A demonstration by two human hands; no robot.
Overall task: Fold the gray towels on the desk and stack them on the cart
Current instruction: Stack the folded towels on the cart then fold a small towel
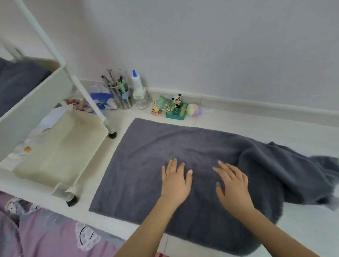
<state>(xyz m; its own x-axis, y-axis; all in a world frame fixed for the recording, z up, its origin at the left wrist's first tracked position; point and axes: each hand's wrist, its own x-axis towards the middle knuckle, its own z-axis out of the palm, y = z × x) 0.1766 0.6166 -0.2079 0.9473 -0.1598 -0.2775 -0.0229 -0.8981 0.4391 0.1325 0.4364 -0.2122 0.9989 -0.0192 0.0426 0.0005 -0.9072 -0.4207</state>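
Both hands lie flat, palms down and fingers spread, on the gray towel (147,164) that is spread over the white bench (281,127). The left hand (175,179) and the right hand (232,184) are apart from each other, side by side, and neither one pinches or clamps any cloth; they only press on it.

The long axis of the towel runs from the left of the hands to their right, parallel to the wall behind. To the left of the left hand the cloth is smooth and flat, with a straight edge and clean corners. To the right of the right hand it is different: the cloth rises in thick wrinkles and ends in a bunched heap (302,173), of which I cannot tell whether it is the same towel or a second one lying on it. This heap is nearer to the right hand, so I judge that the right hand is the one to pull it straight before a fold across the long axis is possible.

The white cart (37,99) stands well to the left of the left hand. Its upper tray already holds dark gray cloth (11,84), probably folded towels, and the lower tray (68,136) looks free of towels.
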